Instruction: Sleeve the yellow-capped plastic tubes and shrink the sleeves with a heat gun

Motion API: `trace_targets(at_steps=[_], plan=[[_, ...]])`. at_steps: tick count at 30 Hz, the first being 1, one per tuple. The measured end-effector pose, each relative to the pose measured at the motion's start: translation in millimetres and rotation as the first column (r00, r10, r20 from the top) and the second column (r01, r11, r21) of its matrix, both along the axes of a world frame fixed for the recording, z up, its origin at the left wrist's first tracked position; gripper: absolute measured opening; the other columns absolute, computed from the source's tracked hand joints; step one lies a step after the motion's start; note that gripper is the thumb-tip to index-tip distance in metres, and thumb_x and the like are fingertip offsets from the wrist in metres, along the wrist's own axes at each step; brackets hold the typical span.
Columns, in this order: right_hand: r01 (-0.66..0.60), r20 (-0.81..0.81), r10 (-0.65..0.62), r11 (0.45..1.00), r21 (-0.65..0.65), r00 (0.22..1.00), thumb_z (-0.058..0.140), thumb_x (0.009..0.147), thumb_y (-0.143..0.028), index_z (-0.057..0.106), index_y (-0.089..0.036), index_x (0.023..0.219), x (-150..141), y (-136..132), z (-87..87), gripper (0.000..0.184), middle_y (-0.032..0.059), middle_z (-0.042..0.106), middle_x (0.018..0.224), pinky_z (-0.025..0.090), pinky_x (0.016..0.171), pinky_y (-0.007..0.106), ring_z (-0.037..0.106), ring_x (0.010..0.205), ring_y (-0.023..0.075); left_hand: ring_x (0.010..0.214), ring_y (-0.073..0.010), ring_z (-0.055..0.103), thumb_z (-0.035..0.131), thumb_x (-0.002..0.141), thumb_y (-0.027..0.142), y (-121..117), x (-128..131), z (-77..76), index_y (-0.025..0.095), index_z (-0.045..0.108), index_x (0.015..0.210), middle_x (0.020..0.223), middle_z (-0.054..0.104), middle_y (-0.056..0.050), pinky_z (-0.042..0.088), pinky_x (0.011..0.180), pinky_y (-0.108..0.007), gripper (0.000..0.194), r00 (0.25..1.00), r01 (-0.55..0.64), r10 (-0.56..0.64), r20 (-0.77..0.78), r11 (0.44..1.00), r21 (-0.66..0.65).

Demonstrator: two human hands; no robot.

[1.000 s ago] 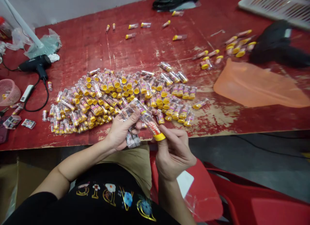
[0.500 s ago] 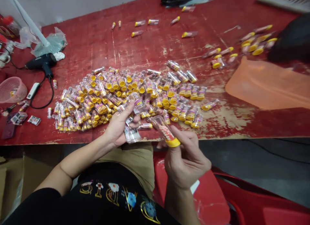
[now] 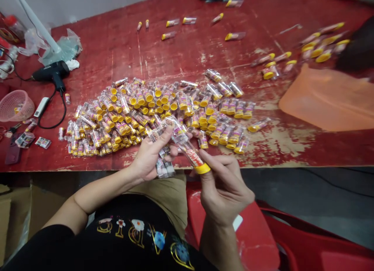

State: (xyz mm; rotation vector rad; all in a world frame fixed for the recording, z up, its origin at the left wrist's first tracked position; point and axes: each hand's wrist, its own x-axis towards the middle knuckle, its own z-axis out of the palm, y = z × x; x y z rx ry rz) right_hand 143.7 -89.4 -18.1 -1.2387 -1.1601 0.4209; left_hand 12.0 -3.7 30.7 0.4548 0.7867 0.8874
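My right hand (image 3: 223,183) pinches a clear tube (image 3: 193,156) by its yellow-capped end, with red and white contents showing inside. Closed around several printed clear plastic sleeves (image 3: 165,169) is my left hand (image 3: 150,154). One sleeve (image 3: 179,131) sticks out from its thumb and fingers towards the tube. The tube's far end meets this sleeve's edge; whether it is inside or just touching, I cannot tell. Behind both hands lies a large heap of labelled tubes with yellow caps (image 3: 117,119).
On the red table (image 3: 102,49), a black heat gun (image 3: 51,71) and a pink basket (image 3: 17,106) lie left. An orange sheet (image 3: 324,101) and loose capped tubes (image 3: 324,55) are at right. Red chairs (image 3: 254,236) stand below the table edge.
The tube and the protruding sleeve have come together, from apart to meeting. My left hand has moved slightly right, and the camera view has shifted a little.
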Motion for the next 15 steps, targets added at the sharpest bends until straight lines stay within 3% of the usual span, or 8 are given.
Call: trace_targets(at_steps=[2,4,7,9,11,15], plan=[[-0.033,-0.047,0.033,0.999,-0.004,0.998,0.069,0.093,-0.010,0.077,-0.034,0.127,-2.1,-0.4,-1.1,0.043,0.0026,0.064,0.093,0.052,0.055,0.024,0.063,0.064,0.0094,0.044,-0.0039,0.045,0.093,0.071,0.051,-4.1,1.8,-0.8,0.017,0.061,0.086,0.056,0.060,0.005,0.030,0.043,-0.017,0.049,0.999,0.014,-0.013,-0.034,0.999,0.044],[0.011,-0.051,-0.010,1.000,0.017,0.999,0.067,0.094,-0.010,0.075,-0.035,0.131,-5.3,-0.6,-2.7,0.046,0.0032,0.065,0.096,0.052,0.054,0.024,0.063,0.064,0.0094,0.042,-0.0036,0.044,0.092,0.070,0.055,-8.5,3.5,-0.8,0.017,0.061,0.085,0.055,0.061,0.005,0.029,0.043,-0.017,0.052,0.999,0.021,-0.017,-0.052,0.996,0.082],[0.093,0.028,-0.094,0.994,0.056,0.995,0.069,0.093,-0.013,0.069,-0.035,0.141,-9.5,-1.3,-4.2,0.053,0.0065,0.067,0.102,0.056,0.059,0.026,0.068,0.079,0.0150,0.040,-0.0029,0.041,0.089,0.072,0.060,-12.9,4.2,1.0,0.016,0.065,0.086,0.053,0.060,0.005,0.032,0.044,-0.018,0.053,0.998,0.033,-0.027,-0.052,0.992,0.121],[0.026,0.029,-0.027,0.999,0.031,0.999,0.070,0.093,-0.014,0.070,-0.036,0.139,-12.1,-1.5,-3.4,0.051,0.0073,0.066,0.105,0.057,0.061,0.026,0.068,0.084,0.0161,0.040,-0.0031,0.039,0.087,0.074,0.062,-13.9,3.1,2.4,0.014,0.068,0.088,0.050,0.058,0.005,0.033,0.045,-0.019,0.054,0.998,0.053,-0.048,-0.042,0.990,0.131],[-0.006,-0.057,0.007,1.000,0.011,0.998,0.068,0.095,-0.014,0.075,-0.035,0.132,-15.7,-1.0,-1.6,0.043,0.0063,0.065,0.105,0.055,0.059,0.026,0.066,0.075,0.0122,0.042,-0.0031,0.040,0.087,0.075,0.062,-14.3,1.3,2.5,0.013,0.071,0.090,0.051,0.059,0.004,0.033,0.045,-0.019,0.053,0.996,0.079,-0.074,-0.039,0.987,0.141],[0.163,-0.203,-0.151,0.986,0.045,0.968,0.067,0.096,-0.012,0.075,-0.031,0.131,-25.5,1.1,0.9,0.041,0.0052,0.069,0.100,0.055,0.058,0.026,0.065,0.069,0.0117,0.043,-0.0030,0.043,0.085,0.078,0.061,-17.0,-1.6,-5.1,0.012,0.074,0.092,0.057,0.062,0.001,0.029,0.043,-0.018,0.053,0.988,0.143,-0.130,-0.083,0.975,0.172]])
